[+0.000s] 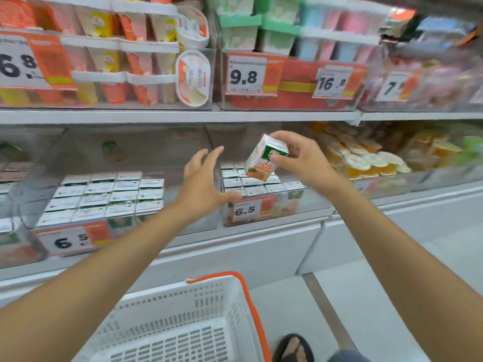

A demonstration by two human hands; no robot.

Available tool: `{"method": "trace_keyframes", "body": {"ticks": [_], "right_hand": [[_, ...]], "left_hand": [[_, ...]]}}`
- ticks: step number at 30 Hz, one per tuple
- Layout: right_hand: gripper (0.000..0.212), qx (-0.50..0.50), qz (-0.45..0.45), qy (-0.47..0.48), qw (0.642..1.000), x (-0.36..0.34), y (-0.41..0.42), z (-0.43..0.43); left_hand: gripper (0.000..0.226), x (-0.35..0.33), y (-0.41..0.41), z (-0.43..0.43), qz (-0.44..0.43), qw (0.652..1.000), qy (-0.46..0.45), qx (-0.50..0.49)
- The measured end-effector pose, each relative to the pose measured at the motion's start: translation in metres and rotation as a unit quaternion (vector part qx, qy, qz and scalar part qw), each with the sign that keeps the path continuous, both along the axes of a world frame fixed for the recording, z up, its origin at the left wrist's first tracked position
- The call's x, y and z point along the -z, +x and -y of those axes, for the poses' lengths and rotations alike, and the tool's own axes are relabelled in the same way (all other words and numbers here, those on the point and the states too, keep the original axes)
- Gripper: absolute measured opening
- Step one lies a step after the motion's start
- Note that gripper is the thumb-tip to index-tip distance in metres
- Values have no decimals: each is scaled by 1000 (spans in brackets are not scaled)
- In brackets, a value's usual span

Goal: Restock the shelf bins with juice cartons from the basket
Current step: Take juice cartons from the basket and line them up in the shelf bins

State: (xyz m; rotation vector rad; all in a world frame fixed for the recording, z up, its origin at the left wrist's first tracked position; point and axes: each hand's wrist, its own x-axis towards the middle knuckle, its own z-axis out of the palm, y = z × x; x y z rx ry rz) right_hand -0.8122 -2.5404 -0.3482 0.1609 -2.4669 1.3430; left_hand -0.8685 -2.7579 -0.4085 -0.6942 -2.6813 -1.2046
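My right hand (300, 158) grips a small white, green and orange juice carton (265, 158), tilted, in the air above the right clear shelf bin (300, 205). That bin holds rows of the same cartons behind a 6.5 price tag. My left hand (202, 178) hovers open with spread fingers just left of the bin, holding nothing. A second clear bin (78, 223) at left holds several rows of cartons. The white basket (209, 296) with an orange handle stands below; the part I see holds no cartons.
An upper shelf (183, 116) carries bins of cups and tubs with price tags. Jelly cups (366, 158) fill the bin to the right. A white cabinet front (261, 252) runs under the bins. A sandalled foot (292, 348) stands beside the basket.
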Motion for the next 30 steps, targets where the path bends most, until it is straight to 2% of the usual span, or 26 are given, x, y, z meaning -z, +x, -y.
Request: {"method": "trace_keyframes", "body": {"ticks": [2, 5, 8, 11, 14, 17, 20, 22, 24, 25, 27, 29, 30], "right_hand": [[32, 40, -3, 12, 999, 7, 1, -38], [34, 79, 24, 44, 996, 23, -8, -78], [34, 69, 45, 68, 994, 37, -25, -95], [44, 53, 46, 70, 995, 39, -44, -102], [41, 50, 57, 100, 992, 42, -60, -109], [33, -25, 161, 73, 984, 57, -65, -115], [33, -65, 331, 17, 941, 61, -66, -116], [33, -69, 399, 55, 913, 58, -71, -113], [51, -71, 429, 114, 893, 57, -75, -107], [62, -65, 426, 134, 892, 57, -74, -104], [75, -35, 367, 124, 921, 58, -67, -99], [70, 24, 243, 54, 968, 61, -54, -88], [62, 59, 170, 31, 983, 63, -44, -78]], "left_hand": [[114, 9, -6, -17, -2, 998, -64, 8], [122, 26, -15, -28, 12, 994, -111, 13], [124, 39, -19, -30, 46, 991, -123, 15], [121, 46, -20, -28, 33, 992, -117, 20], [119, 48, -22, -28, 20, 993, -118, 21], [117, 51, -23, -28, 4, 992, -128, 20], [117, 54, -25, -27, -5, 991, -135, 21], [117, 53, -24, -27, -4, 990, -142, 19], [117, 50, -21, -27, 2, 990, -142, 19], [117, 48, -20, -27, 8, 990, -140, 23], [119, 43, -17, -25, 36, 991, -126, 35], [115, 40, -9, -22, 54, 994, -90, 28], [109, 39, -3, -19, 34, 997, -72, 13]]}}
